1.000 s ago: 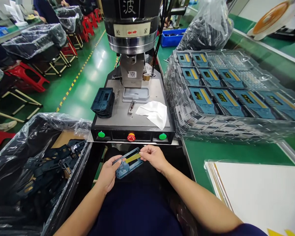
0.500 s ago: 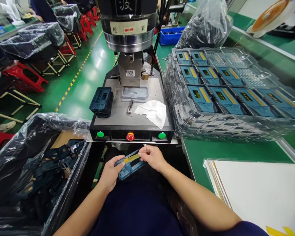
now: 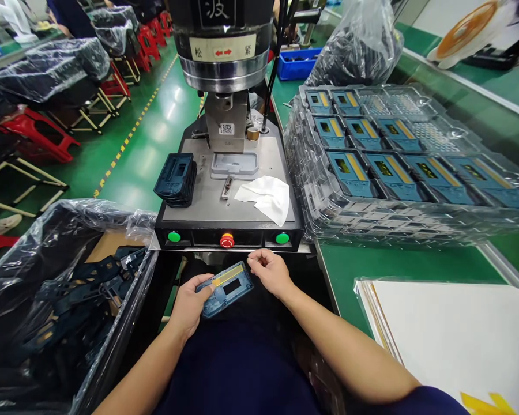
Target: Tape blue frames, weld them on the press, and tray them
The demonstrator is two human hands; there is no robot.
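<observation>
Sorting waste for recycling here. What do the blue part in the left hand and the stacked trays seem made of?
The blue part in the left hand looks like matte moulded plastic, judging by its even colour, though the look leaves that open. The trays look like thin clear formed plastic: glossy, see-through, with moulded pockets.

Factory floor (image 3: 147, 138), probably assembly line: press (image 3: 222, 63) (green benches (image 3: 415, 265), red stools (image 3: 34, 129)).

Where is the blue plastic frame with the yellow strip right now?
In the head view, the frame rests in the left hand, just below the red emergency stop button of the press, with the right hand beside it.
</observation>
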